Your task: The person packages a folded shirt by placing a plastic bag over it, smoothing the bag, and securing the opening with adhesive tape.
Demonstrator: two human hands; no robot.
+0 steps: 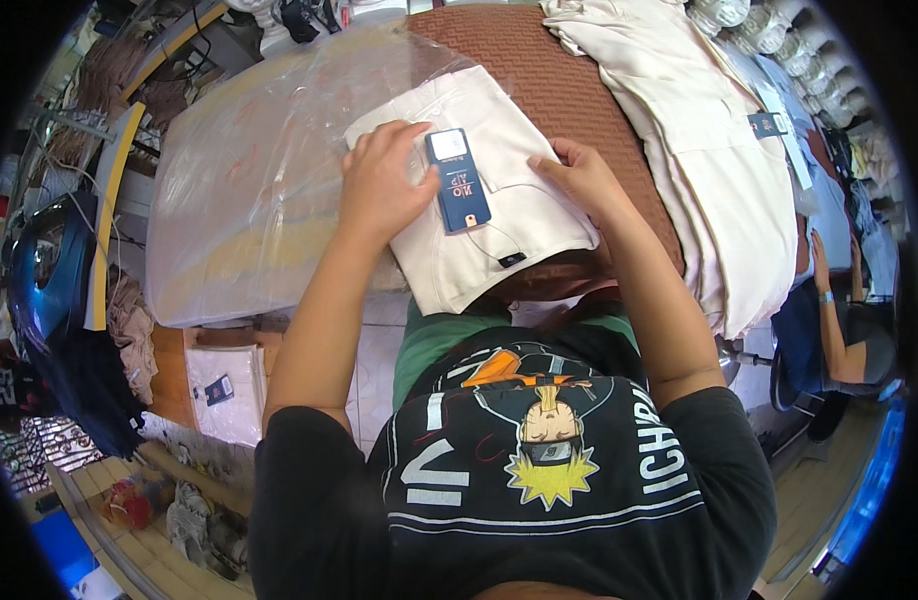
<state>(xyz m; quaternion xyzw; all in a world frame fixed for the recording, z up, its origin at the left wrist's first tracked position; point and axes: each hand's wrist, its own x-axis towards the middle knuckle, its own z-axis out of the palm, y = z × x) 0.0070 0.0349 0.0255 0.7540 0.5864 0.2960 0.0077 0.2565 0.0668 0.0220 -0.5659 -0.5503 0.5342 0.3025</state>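
On the bench: a cream shirt [544,218] lies folded in the middle of the brown bench [591,110], right in front of the person, between the two hands.
Left hand: it [379,180] rests on the left side of the shirt, fingers spread wide, with the thumb right by the tag.
Right hand: it [587,182] is on the right side of the shirt, thumb on top. Some finger ends are hard to see, so I cannot tell if they pinch the cloth.
Tag: a long dark blue tag [464,195] lies flat on the shirt, with a white sticker [447,145] at its far end and a thin string at its near end.
Patch: a small black patch [513,260] is near the shirt's near edge.
Plastic: a big clear sheet [259,180] covers the left part of the bench.
Pile: more cream clothes [719,190] lie in a long heap on the right.
Down low: a flat cream pack [241,415] lies to the left, below the bench top.
Far right: another person [864,345] sits near some blue cloth [829,230].
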